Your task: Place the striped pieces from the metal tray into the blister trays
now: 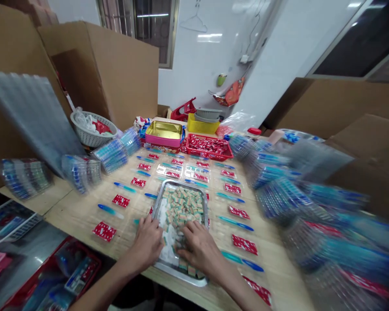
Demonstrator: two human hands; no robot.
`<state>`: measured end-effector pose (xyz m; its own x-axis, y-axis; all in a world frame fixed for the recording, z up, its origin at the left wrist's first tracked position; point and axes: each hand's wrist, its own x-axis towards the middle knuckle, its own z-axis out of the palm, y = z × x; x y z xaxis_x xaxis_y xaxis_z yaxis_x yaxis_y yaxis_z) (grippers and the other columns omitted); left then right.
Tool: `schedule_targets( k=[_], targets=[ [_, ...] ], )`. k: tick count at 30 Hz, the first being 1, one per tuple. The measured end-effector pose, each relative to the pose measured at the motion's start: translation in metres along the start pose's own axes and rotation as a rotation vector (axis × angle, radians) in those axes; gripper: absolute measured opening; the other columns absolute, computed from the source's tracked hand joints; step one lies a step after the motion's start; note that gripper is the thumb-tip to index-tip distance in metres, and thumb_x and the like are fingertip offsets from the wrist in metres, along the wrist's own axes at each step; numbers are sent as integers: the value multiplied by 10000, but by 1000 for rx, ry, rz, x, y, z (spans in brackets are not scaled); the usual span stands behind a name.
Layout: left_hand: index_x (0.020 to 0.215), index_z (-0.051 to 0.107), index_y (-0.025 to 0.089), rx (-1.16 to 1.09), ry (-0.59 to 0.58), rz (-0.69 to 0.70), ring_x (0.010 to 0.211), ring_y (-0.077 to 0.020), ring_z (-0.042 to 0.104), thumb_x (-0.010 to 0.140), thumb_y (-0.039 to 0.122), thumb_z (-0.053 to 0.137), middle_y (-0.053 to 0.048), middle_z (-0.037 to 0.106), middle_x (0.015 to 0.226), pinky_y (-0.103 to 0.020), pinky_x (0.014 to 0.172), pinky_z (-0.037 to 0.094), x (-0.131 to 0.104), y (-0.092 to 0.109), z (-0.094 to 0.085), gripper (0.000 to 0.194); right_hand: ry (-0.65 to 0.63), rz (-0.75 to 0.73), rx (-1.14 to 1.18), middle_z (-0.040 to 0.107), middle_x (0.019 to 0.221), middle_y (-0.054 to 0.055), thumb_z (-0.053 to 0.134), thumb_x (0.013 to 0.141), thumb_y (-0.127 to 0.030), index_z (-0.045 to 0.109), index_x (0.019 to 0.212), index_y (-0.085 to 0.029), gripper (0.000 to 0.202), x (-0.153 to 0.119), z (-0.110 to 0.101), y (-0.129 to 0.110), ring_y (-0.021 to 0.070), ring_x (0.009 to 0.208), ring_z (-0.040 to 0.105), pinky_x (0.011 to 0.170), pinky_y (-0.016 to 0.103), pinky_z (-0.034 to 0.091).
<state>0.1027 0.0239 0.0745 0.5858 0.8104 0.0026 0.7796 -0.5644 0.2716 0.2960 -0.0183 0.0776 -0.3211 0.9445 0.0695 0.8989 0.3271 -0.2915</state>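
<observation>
A metal tray (205,216) holds many small pale-green and pinkish two-tone pieces (184,202). My left hand (148,239) lies over the tray's left rim, its fingers curled and its thumb inside the edge; what it may hold is hidden. Inside the tray, my right hand (201,244) reaches among the pieces, with thumb and fingers apart and bent over a blurred pale patch. Around the tray lie clear plastic trays with red patterned packets (244,244) and blue pens (236,223).
Blurred stacks of filled clear packs (282,198) line the table's right side, with more stacks (110,154) at left. Behind stand a red basket of packets (209,147), a pink-and-gold tin (164,131) and a yellow basket (202,125). Large cardboard boxes (126,73) rise beyond.
</observation>
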Motion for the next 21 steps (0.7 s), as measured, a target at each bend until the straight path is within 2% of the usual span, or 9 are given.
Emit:
schedule_targets(
  k=[3,6,15,18,21],
  targets=[
    [812,646,160,10,-44,27,1029,-314,475,733,164,534,-106,633,976,-481,872,321,6,0,7,137,12,49,-66,572,1038,107,731,707,-257,595,1002,-169,336,3,13,-6,305,969,491,808,416,396],
    [825,625,165,-33,-49,37,1006,-290,497,724,121,515,-91,644,954,-468,866,315,7,0,14,157,38,83,-114,572,1026,114,648,716,-197,595,1007,-166,298,6,20,-7,294,958,489,800,403,384],
    [805,629,173,-174,-34,-35,963,-279,552,739,74,446,-99,701,877,-463,871,291,9,4,15,218,-2,31,-138,618,945,104,512,722,-86,618,985,-159,293,16,21,-6,270,908,528,799,386,353],
    [810,635,173,-187,-21,-50,952,-273,556,742,82,443,-99,693,872,-444,853,306,9,1,18,223,15,-3,-49,639,928,81,502,742,-61,611,1033,-169,329,19,22,-2,250,920,548,828,371,355],
    [811,636,172,-199,-5,-66,950,-268,556,738,81,444,-96,677,864,-428,848,318,10,-2,19,225,39,27,171,646,894,37,542,727,-58,603,947,-188,262,18,20,2,213,895,564,796,310,380]
  ],
)
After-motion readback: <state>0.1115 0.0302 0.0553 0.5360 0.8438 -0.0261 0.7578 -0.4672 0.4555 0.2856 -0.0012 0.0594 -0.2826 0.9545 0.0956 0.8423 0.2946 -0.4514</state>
